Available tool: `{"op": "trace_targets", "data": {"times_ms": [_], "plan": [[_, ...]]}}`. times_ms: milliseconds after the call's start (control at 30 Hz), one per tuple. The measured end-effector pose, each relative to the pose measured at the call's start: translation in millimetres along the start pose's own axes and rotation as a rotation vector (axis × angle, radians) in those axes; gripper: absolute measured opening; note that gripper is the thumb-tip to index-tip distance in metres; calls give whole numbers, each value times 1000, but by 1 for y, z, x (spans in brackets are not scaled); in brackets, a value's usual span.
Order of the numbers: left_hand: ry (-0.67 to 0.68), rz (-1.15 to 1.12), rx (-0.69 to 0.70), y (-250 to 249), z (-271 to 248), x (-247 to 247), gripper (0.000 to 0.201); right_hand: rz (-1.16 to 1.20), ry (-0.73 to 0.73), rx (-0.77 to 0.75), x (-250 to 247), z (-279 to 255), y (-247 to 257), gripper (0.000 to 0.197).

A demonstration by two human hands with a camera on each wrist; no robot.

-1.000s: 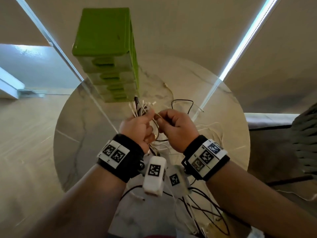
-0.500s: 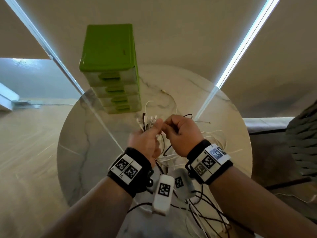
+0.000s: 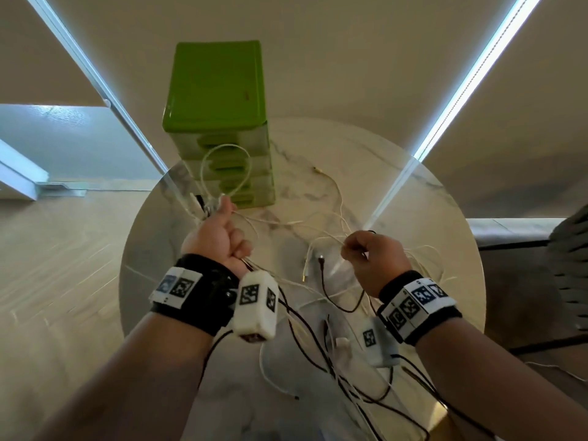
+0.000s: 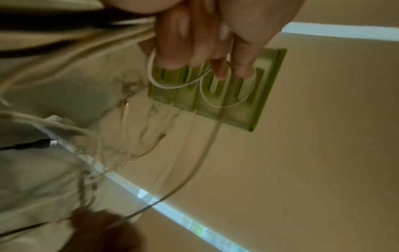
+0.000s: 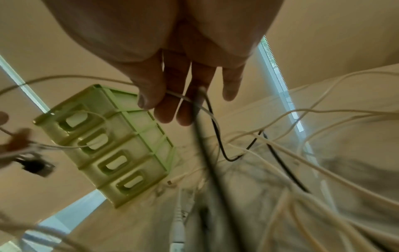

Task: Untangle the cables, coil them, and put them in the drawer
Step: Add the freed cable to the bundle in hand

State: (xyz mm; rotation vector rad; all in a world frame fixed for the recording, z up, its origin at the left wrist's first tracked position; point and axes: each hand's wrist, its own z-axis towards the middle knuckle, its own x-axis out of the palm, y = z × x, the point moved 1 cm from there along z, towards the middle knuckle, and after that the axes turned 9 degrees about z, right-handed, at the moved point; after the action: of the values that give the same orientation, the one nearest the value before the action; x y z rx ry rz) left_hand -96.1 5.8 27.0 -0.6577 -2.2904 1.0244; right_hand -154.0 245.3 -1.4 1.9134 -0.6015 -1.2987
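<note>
A tangle of white and black cables (image 3: 331, 281) lies on the round marble table (image 3: 413, 192). My left hand (image 3: 219, 233) is raised and grips a bundle of cable ends, with a white loop (image 3: 222, 173) standing up in front of the green drawer unit (image 3: 219, 122). In the left wrist view the curled fingers (image 4: 194, 51) hold white loops (image 4: 226, 95). To the right, my right hand (image 3: 372, 253) pinches a thin white cable (image 5: 183, 98) between thumb and fingers; a black cable (image 5: 215, 127) hangs by them. All drawers (image 5: 108, 145) look closed.
Loose cables trail over the near table edge (image 3: 350, 377) toward me. A white plug (image 3: 342, 343) lies among them. A dark woven chair (image 3: 569, 268) stands at the right. Wooden floor (image 3: 57, 265) lies to the left.
My hands, close together a second ago, have pulled apart: the left stays near the drawer unit, the right has moved right, drawing a white cable out between them.
</note>
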Motion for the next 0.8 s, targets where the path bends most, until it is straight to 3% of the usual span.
{"op": "trace_targets", "data": {"times_ms": [133,300,333,400,467,500,633,733,800], "plan": [[107,78,-14,30,-25,18,54,115,-34,-32,6,1,16,8],[410,35,-51,55,-40,36,109,197,-24,-74,20,-3,29,12],[460,52,-22,56,-39,37,110,210,-28,-95,22,-4,30,13],[479,202,40,57,-37,39,74,217,-18,-137,24,-4,31,17],[361,323,28,57,-36,42,24,210,8,-196,25,-3,33,18],[308,331,-6,56,-35,43,13,208,18,-228,26,-3,35,16],[156,114,-19,40,-21,40,25,247,84,-189,22,-3,24,25],[121,-23,-11,24,-6,28,26,240,98,-30,9,-3,6,26],[149,23,-20,28,-6,24,22,321,58,17,9,-3,5,25]]}}
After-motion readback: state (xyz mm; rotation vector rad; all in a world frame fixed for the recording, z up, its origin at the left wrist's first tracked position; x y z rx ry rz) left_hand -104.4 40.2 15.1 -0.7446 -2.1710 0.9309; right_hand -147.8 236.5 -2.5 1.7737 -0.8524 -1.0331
